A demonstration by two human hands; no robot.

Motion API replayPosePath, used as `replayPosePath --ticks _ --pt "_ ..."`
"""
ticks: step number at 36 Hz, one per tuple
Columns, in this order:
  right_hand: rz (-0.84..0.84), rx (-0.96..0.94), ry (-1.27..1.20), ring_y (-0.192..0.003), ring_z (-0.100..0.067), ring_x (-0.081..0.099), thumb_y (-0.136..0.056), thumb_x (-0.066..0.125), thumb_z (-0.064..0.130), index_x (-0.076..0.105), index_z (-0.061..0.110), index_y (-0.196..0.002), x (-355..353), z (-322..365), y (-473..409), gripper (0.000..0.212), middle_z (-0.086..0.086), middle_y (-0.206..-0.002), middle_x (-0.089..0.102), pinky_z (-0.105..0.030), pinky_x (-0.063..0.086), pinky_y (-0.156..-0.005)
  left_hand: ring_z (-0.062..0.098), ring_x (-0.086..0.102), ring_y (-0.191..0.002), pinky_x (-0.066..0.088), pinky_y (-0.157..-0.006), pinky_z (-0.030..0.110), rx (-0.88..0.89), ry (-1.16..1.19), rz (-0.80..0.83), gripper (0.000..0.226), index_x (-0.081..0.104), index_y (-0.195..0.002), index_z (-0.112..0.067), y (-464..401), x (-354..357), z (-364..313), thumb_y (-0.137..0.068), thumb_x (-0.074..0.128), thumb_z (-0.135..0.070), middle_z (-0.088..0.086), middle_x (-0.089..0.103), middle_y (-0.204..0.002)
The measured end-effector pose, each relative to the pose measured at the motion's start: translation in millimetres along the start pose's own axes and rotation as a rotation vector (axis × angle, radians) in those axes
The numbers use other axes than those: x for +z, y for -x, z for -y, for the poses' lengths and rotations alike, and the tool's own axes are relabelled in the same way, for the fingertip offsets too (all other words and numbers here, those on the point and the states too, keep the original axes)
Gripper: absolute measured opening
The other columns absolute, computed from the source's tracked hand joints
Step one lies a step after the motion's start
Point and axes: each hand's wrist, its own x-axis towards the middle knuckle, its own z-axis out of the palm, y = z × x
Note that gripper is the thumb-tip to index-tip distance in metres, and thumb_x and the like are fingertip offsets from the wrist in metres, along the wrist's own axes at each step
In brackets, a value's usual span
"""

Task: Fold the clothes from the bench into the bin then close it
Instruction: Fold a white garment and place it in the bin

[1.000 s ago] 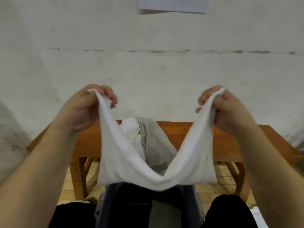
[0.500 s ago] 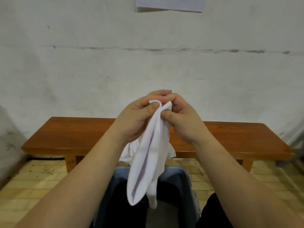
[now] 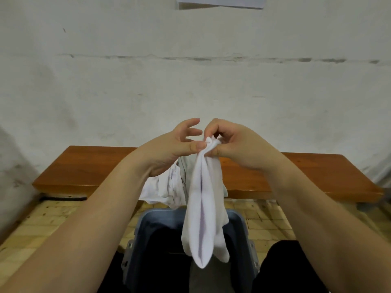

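Your left hand [image 3: 169, 146] is raised in front of you above the bench, its thumb pressed against the top edge of the white cloth [image 3: 204, 210] while the other fingers [image 3: 188, 125] spread loosely upward, clear of the fabric. Just to the right, touching the same bunched top edge, your right hand [image 3: 237, 144] pinches the cloth between its thumb and curled fingers, so the grip sits mainly on this side. The cloth hangs straight down from that pinch, folded lengthwise into a narrow strip with a crease down its middle, and its lower end dangles over the open mouth of the blue-grey bin [image 3: 239, 218], which stands on the floor between your knees. Whether the tip of the cloth touches anything inside cannot be told. The inside of the bin is dark, with a pale grey piece low in it. Behind the hanging cloth, a crumpled white garment [image 3: 163, 189] and a grey garment [image 3: 186, 172] lie in a heap on the wooden bench [image 3: 95, 166], their edges drooping over its front edge toward the bin. The bench runs across the view against a pale, stained wall [image 3: 190, 81], and the floor [image 3: 53, 218] under it is laid in yellowish tiles.
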Motion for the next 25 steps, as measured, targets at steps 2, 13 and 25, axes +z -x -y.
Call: replayPosePath --ticks 2,13,25 --pt "-0.042 -0.045 0.039 -0.093 -0.006 0.056 -0.085 0.074 0.016 0.06 0.03 -0.088 0.4 -1.0 0.6 0.02 0.014 -0.097 0.057 -0.019 0.045 -0.079 0.008 0.055 -0.121 0.039 -0.112 0.041 0.018 -0.074 -0.106 0.085 0.043 -0.14 -0.035 7.6 3.9 0.8 -0.066 0.08 -0.057 -0.012 0.055 -0.133" --pt "-0.342 0.027 -0.08 -0.095 -0.025 0.063 -0.086 0.073 0.018 0.056 0.033 -0.082 -18.8 -10.7 -1.1 0.023 0.008 -0.094 0.068 -0.045 0.051 -0.087 0.004 0.059 -0.096 0.047 -0.075 0.028 -0.164 -0.664 -0.101 0.05 0.047 -0.114 -0.05 44.4 14.5 43.2 -0.071 0.068 -0.061 -0.025 0.059 -0.106" --pt "-0.373 0.185 0.136 -0.068 -0.008 0.044 -0.087 0.074 0.033 0.052 0.015 -0.088 -64.0 -45.2 29.8 0.028 0.002 -0.078 0.05 -0.023 0.037 -0.062 -0.013 0.063 -0.077 0.045 -0.07 0.013 0.055 -0.251 -0.487 0.013 0.073 -0.089 -0.037 18.1 -21.3 22.9 -0.093 0.063 -0.03 -0.025 0.072 -0.084"
